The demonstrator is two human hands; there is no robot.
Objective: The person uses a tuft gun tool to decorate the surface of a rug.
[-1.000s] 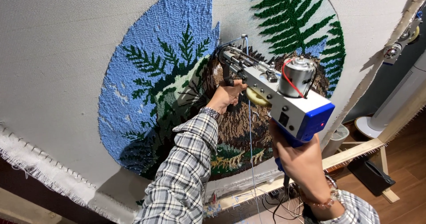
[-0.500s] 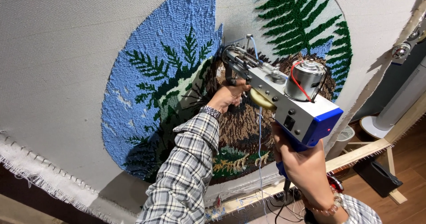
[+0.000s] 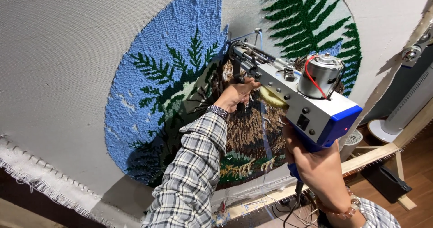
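- We see the right hand [image 3: 318,165] wrapped tight around the blue handle of the tufting gun [image 3: 297,90], fingers closed on it, with the handle almost fully hidden inside the grip.
- The gun's silver body rises up and to the left from those fingers, with the round motor [image 3: 321,75] on top just above the hand.
- The left hand [image 3: 237,95] is curled closed around the front grip under the gun's nose, though the hand hides the grip itself.
- The gun's tip lies just above and beyond the left fingers, pressed against the cloth [image 3: 67,65], with blue yarn [image 3: 260,40] running into it.
- The tufted picture [image 3: 180,97] spreads around the left fingers: blue field to their left, brown patch below them, green fern leaves above and to the right.
- A wristwatch [image 3: 218,112] sits just behind the left hand, at the cuff of a checked sleeve [image 3: 194,174].
- A bead bracelet [image 3: 343,210] circles the right wrist, below the gripping fingers.
- The wooden frame [image 3: 370,158] runs just right of the right hand.
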